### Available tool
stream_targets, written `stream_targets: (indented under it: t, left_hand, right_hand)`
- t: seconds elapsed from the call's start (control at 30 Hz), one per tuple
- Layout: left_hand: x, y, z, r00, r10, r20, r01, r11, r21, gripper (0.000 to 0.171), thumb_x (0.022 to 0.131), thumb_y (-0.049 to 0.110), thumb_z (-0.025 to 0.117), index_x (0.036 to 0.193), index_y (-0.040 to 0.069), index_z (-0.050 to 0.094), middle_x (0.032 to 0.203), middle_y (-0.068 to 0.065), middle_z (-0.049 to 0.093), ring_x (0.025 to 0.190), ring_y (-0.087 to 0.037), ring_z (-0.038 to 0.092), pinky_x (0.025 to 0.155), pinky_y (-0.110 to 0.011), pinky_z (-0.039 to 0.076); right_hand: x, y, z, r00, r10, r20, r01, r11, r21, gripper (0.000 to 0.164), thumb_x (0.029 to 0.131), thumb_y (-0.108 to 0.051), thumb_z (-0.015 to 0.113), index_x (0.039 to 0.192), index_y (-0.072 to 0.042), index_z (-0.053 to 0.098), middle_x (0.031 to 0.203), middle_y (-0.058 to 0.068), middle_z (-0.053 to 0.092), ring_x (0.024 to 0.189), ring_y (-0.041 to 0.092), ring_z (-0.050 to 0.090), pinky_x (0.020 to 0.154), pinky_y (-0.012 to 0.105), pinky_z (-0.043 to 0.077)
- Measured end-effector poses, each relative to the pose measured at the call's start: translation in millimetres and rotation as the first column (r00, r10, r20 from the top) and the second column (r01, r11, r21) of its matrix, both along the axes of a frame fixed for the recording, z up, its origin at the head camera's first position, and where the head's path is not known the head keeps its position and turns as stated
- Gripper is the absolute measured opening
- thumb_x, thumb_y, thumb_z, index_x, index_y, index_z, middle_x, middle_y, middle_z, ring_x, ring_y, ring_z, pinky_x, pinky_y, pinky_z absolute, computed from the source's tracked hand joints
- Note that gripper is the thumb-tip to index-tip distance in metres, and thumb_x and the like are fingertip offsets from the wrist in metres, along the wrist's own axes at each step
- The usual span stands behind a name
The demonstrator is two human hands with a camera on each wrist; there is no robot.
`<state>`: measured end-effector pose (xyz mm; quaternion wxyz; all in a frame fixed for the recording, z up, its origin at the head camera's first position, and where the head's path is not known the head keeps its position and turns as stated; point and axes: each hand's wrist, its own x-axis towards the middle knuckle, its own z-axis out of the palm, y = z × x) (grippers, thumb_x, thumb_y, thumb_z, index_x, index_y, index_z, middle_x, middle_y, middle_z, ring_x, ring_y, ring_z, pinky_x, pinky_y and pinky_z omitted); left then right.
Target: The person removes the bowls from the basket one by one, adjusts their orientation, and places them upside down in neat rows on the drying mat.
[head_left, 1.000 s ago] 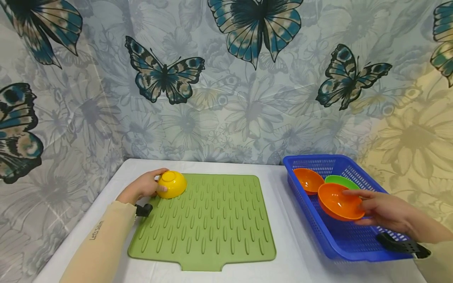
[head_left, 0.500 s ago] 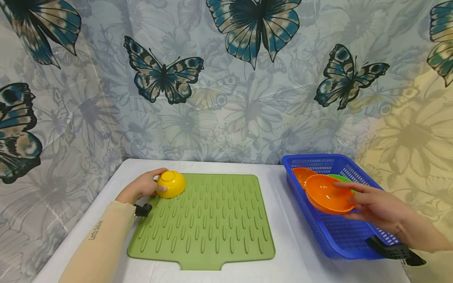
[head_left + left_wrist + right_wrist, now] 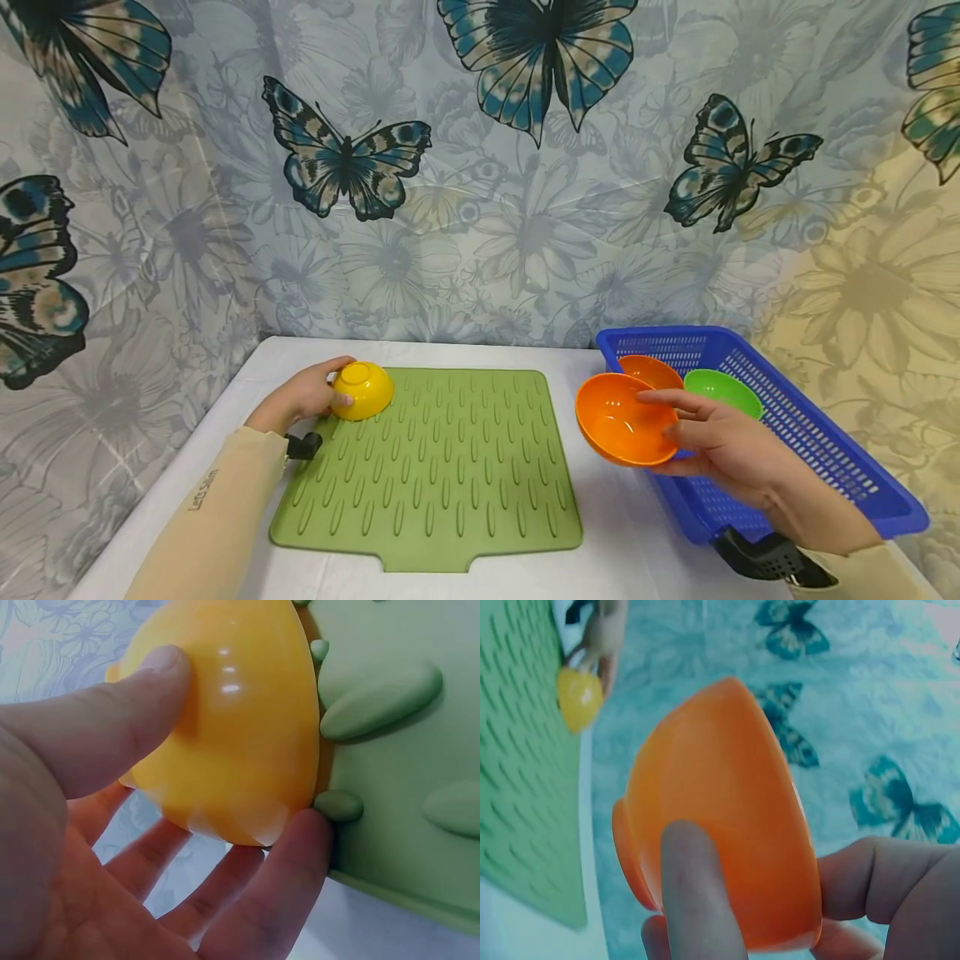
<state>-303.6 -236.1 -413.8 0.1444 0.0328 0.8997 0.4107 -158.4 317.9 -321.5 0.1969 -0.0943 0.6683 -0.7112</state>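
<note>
A yellow bowl (image 3: 366,388) lies upside down on the far left corner of a green ridged mat (image 3: 450,467). My left hand (image 3: 303,396) holds it from the left side; in the left wrist view the thumb presses on the yellow bowl's wall (image 3: 232,735) and the fingers reach round its rim. My right hand (image 3: 727,446) grips an orange bowl (image 3: 618,421) by its right side, tilted with its inside showing. That bowl overlaps the left edge of a blue basket (image 3: 847,475). The right wrist view shows fingers on the orange bowl's outer wall (image 3: 720,795).
Inside the basket are a second orange bowl (image 3: 651,371) and a green bowl (image 3: 723,393). The basket stands right of the mat on a white-covered table (image 3: 622,525). A butterfly-print cloth (image 3: 495,250) hangs behind the table.
My right hand has carried the orange bowl left, from over the basket's middle to its left edge, uncovering more of the green bowl. The left hand and yellow bowl have stayed put.
</note>
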Motion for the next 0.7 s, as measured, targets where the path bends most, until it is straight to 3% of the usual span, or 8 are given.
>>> stream_targets:
  t: [0.1,0.2,0.33,0.4,0.5,0.6,0.63,0.7]
  left_hand:
    - [2.0,1,0.5,0.999,-0.027,-0.036,0.025,0.999,-0.046,0.079,0.091,0.009,0.073,0.157,0.007,0.029,0.148,-0.028,0.038,0.110,-0.038,0.052,0.076,-0.040,0.051]
    - [8.1,5,4.6,0.992,-0.072,-0.108,0.055,0.986,-0.159,0.079,0.092,0.010,0.071,0.156,0.002,0.027,0.149,-0.032,0.036,0.118,-0.044,0.049,0.092,-0.053,0.046]
    - [27.0,19,19.4,0.963,-0.081,-0.257,-0.035,0.908,-0.418,0.083,0.093,0.019,0.071,0.158,0.003,0.021,0.153,-0.036,0.021,0.131,-0.057,0.033,0.096,-0.067,0.039]
    - [41.6,30,29.1,0.940,-0.062,-0.336,-0.107,0.880,-0.462,0.086,0.093,0.025,0.072,0.158,0.006,0.021,0.153,-0.037,0.018,0.127,-0.059,0.035,0.088,-0.068,0.044]
    - [66.4,55,43.2,0.918,-0.026,-0.396,-0.105,0.947,-0.304,0.082,0.091,0.027,0.074,0.157,0.011,0.027,0.151,-0.032,0.024,0.121,-0.054,0.044,0.083,-0.063,0.048]
    - [92.4,85,52.0,0.948,-0.017,-0.316,0.031,0.999,0.040,0.075,0.089,0.025,0.077,0.151,0.019,0.036,0.151,-0.022,0.031,0.125,-0.044,0.047,0.089,-0.057,0.050]
    - [101.1,94,53.6,0.965,-0.033,-0.259,0.084,0.978,0.190,0.073,0.089,0.022,0.077,0.150,0.020,0.037,0.152,-0.020,0.031,0.128,-0.042,0.045,0.089,-0.055,0.051]
    - [117.2,113,55.2,0.988,-0.084,-0.130,0.135,0.879,0.457,0.070,0.089,0.015,0.077,0.148,0.020,0.040,0.155,-0.017,0.027,0.135,-0.042,0.038,0.091,-0.053,0.052]
  right_hand:
    - [3.2,-16,-4.3,1.000,-0.011,0.014,0.011,1.000,0.009,0.043,0.098,0.006,0.050,0.132,-0.015,0.063,0.148,0.027,0.018,0.105,0.038,0.063,0.085,0.052,0.053]
    - [5.8,-28,-8.6,0.999,-0.021,0.032,0.020,1.000,0.012,0.043,0.097,0.005,0.051,0.135,-0.013,0.061,0.151,0.029,0.014,0.104,0.038,0.063,0.085,0.051,0.054]
    - [8.0,-40,-13.9,0.998,-0.038,0.046,0.037,0.999,0.014,0.043,0.096,0.004,0.054,0.137,-0.010,0.059,0.150,0.029,0.019,0.105,0.038,0.063,0.084,0.052,0.054]
    - [9.0,-46,-16.8,0.998,-0.048,0.047,0.047,0.999,0.021,0.044,0.095,0.004,0.055,0.137,-0.008,0.058,0.150,0.030,0.022,0.104,0.038,0.063,0.084,0.052,0.054]
    - [10.7,-55,-21.0,0.997,-0.069,0.039,0.067,0.997,0.036,0.046,0.094,0.005,0.055,0.139,-0.005,0.056,0.148,0.030,0.024,0.101,0.036,0.062,0.082,0.051,0.055]
    - [12.3,-64,-24.4,0.996,-0.088,0.029,0.087,0.995,0.047,0.049,0.093,0.005,0.055,0.142,-0.001,0.052,0.149,0.030,0.025,0.097,0.035,0.061,0.081,0.051,0.056]
    - [12.6,-67,-25.3,0.996,-0.091,0.025,0.089,0.995,0.049,0.050,0.093,0.005,0.055,0.143,0.000,0.050,0.149,0.030,0.025,0.097,0.034,0.061,0.081,0.051,0.056]
    - [12.7,-73,-26.8,0.996,-0.093,0.017,0.092,0.995,0.050,0.052,0.093,0.005,0.055,0.144,0.002,0.047,0.151,0.030,0.024,0.096,0.035,0.061,0.081,0.051,0.056]
